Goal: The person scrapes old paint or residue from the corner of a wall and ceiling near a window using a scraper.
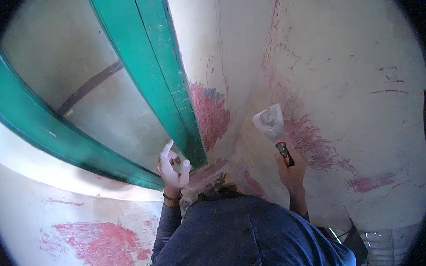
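Note:
My right hand (293, 169) grips the black and red handle of a putty knife (270, 121), its broad blade pointing away from me and smudged grey. Around the blade lies a pale wall (340, 66) with a scraped red patch (308, 140) close to that hand. My left hand (173, 168), white with dust on its fingers and a dark bracelet at the wrist, is raised with fingers apart and nothing in it. It is nearest to the lower end of a green frame post (157, 63); I cannot tell whether it touches the post.
A second green frame member (51, 124) curves along the left. Between the green members is a greyish panel (113, 113) crossed by a dark band (89, 87). More scraped red patches show beside the post (210, 115) and on the lower left wall (103, 249). A dark object (356, 243) lies low at the right.

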`<control>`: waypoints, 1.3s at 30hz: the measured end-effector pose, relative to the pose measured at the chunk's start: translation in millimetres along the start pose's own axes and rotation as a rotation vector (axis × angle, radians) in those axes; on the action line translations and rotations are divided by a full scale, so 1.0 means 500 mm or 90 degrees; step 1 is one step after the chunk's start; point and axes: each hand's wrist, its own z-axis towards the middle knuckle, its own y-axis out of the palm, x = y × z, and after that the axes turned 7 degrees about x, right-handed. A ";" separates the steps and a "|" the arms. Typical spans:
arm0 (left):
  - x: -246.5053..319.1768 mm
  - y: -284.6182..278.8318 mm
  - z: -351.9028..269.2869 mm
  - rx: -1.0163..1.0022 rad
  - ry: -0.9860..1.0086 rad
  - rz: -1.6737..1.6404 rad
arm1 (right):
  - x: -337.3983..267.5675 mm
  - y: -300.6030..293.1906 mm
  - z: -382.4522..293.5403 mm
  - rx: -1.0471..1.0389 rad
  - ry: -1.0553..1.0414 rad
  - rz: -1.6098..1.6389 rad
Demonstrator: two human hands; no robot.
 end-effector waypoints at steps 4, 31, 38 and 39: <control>0.007 -0.007 -0.002 -0.002 0.086 0.098 | 0.014 -0.025 0.009 0.015 0.002 -0.013; 0.055 -0.107 -0.081 0.159 -0.025 0.202 | 0.087 -0.093 0.020 0.029 -0.108 0.003; 0.034 -0.094 -0.081 0.164 -0.019 0.257 | 0.103 -0.066 0.014 0.038 -0.120 -0.002; 0.028 -0.092 -0.079 0.171 -0.010 0.256 | 0.106 -0.062 0.016 0.045 -0.143 -0.007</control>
